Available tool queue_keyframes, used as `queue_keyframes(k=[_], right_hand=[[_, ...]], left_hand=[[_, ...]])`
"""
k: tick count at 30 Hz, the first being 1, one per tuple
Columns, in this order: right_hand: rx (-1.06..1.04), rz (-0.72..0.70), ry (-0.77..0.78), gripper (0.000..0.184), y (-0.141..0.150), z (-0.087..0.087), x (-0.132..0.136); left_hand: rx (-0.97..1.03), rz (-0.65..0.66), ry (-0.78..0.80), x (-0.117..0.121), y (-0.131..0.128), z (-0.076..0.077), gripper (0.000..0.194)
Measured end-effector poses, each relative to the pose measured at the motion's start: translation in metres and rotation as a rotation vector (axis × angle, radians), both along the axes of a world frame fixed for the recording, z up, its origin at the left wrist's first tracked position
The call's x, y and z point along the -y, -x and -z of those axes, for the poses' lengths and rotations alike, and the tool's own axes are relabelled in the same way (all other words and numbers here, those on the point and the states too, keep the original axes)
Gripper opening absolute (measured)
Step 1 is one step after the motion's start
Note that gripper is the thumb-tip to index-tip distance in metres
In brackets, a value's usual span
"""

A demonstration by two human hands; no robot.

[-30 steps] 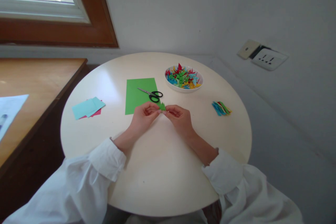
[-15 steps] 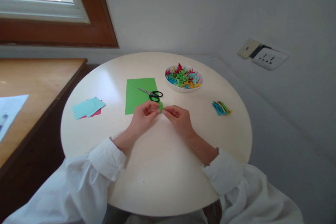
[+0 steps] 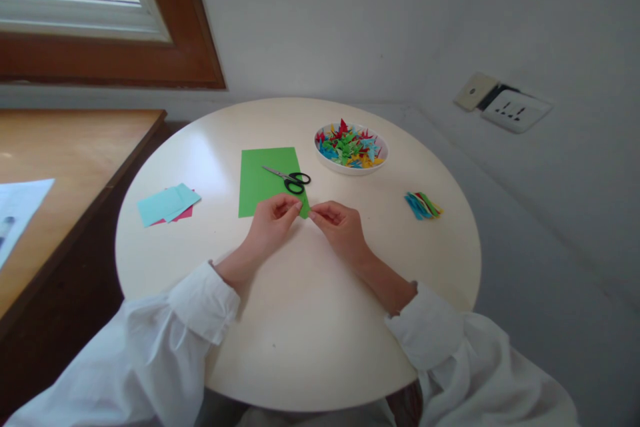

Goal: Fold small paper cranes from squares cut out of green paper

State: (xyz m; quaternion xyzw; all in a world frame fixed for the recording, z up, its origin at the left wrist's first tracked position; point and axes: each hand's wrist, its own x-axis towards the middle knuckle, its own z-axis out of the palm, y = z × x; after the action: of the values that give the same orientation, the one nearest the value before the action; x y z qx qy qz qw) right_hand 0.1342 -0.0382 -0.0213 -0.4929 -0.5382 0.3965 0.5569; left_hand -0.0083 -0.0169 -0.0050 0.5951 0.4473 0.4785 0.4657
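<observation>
My left hand [image 3: 273, 220] and my right hand [image 3: 340, 227] meet fingertip to fingertip just above the round cream table [image 3: 300, 320]. Both are pinched on a small folded green paper piece [image 3: 305, 208], which my fingers mostly hide. Right behind my hands lies a green paper sheet [image 3: 265, 180] with black-handled scissors [image 3: 290, 178] resting on its right side. White sleeves cover both forearms.
A white bowl [image 3: 351, 147] full of small coloured folded papers stands at the back right. A bundle of coloured paper strips [image 3: 423, 205] lies to the right. Light blue squares over a red one [image 3: 167, 203] lie at the left. A wooden desk [image 3: 60, 167] adjoins the table's left.
The folded green piece stuck out between my fingertips a second ago; now it is nearly covered by them. My hands have shifted only slightly.
</observation>
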Motion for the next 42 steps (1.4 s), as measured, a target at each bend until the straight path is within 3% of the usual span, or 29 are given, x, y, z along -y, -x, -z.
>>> queue_keyframes(k=[11,15,20,23,32,42], right_hand=[[-0.024,0.020,0.066,0.013,0.0028,-0.0053,0.0016],[-0.056,0.032,0.086,0.017,0.0037,-0.0063,-0.0003],[-0.219,-0.045,0.133,0.027,0.0028,-0.0020,-0.0048],[-0.214,-0.072,0.143,0.033,0.0012,0.0002,-0.0058],[-0.112,-0.064,0.073,0.026,0.0015,-0.0011,-0.0024],[-0.058,-0.063,0.014,0.020,0.0008,-0.0006,-0.0004]], left_hand=[[-0.068,-0.063,-0.025,-0.0002,-0.0035,0.0041,0.012],[-0.099,-0.030,-0.067,0.0008,-0.0025,0.0058,0.009],[-0.107,0.036,-0.090,0.0025,-0.0022,0.0037,0.012],[-0.076,0.035,-0.059,0.0031,-0.0026,0.0002,0.011],[0.074,0.026,0.005,0.0031,-0.0038,-0.0016,0.009],[0.007,0.047,0.014,0.0032,-0.0011,-0.0004,0.007]])
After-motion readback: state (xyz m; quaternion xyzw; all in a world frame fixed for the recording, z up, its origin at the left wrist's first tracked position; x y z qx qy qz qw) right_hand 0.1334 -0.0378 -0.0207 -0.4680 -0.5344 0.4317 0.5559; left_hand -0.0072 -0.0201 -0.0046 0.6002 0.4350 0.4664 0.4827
